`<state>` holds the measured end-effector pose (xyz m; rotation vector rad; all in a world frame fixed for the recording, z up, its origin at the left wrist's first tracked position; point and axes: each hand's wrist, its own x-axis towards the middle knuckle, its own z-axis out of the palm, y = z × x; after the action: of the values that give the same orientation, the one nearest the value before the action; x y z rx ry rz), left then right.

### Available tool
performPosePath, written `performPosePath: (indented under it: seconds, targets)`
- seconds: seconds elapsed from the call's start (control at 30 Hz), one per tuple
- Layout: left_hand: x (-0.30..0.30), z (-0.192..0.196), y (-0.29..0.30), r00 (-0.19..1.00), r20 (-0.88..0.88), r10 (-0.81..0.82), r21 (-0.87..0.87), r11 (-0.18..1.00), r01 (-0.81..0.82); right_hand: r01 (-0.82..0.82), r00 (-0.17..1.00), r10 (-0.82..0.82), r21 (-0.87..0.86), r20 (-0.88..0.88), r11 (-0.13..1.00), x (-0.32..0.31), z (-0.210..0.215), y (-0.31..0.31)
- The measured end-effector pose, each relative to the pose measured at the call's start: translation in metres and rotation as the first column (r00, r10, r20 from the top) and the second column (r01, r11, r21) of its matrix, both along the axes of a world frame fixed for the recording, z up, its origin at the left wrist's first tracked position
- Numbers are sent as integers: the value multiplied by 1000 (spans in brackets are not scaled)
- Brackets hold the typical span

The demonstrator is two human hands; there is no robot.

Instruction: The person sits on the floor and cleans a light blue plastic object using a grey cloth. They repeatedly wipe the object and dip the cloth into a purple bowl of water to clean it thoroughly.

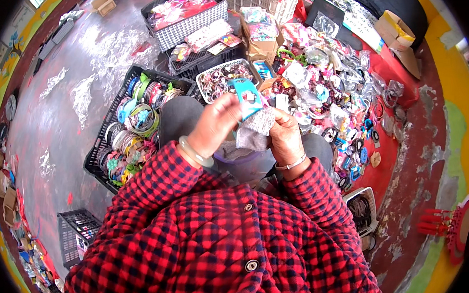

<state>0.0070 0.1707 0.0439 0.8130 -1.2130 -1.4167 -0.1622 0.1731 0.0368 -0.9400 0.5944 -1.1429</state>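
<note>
In front of my lap I hold a small piece of grey knitted fabric [255,130] with a blue card [244,94] at its upper end. My left hand [218,124] pinches the card's lower left edge, its fingers slightly blurred. My right hand [286,140] grips the fabric by its right side, thumb and fingers closed on it. The fabric hangs folded between both hands; whether the card is fastened to it I cannot tell. Below them, between my knees, a purple-rimmed tub [239,157] is partly hidden by the fabric and my hands.
A black crate of colourful hairbands [137,122] stands by my left knee. Beyond my hands are a white basket of hair ties [223,75] and a grey basket of packets [185,18]. Loose accessories [327,93] heap up on the right, near a small basket [360,210].
</note>
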Motion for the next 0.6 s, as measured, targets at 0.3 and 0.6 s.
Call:
performPosePath:
  seconds: [0.3,0.6]
  targets:
    - [-16,-3,5,982,-188,-10,140,989,37,46,962,-86,-157,-261,987,-8,-15,-12]
    - [9,9,-7,888,-364,282,257,946,-195,240,931,-302,278,204,930,-33,-14,-36]
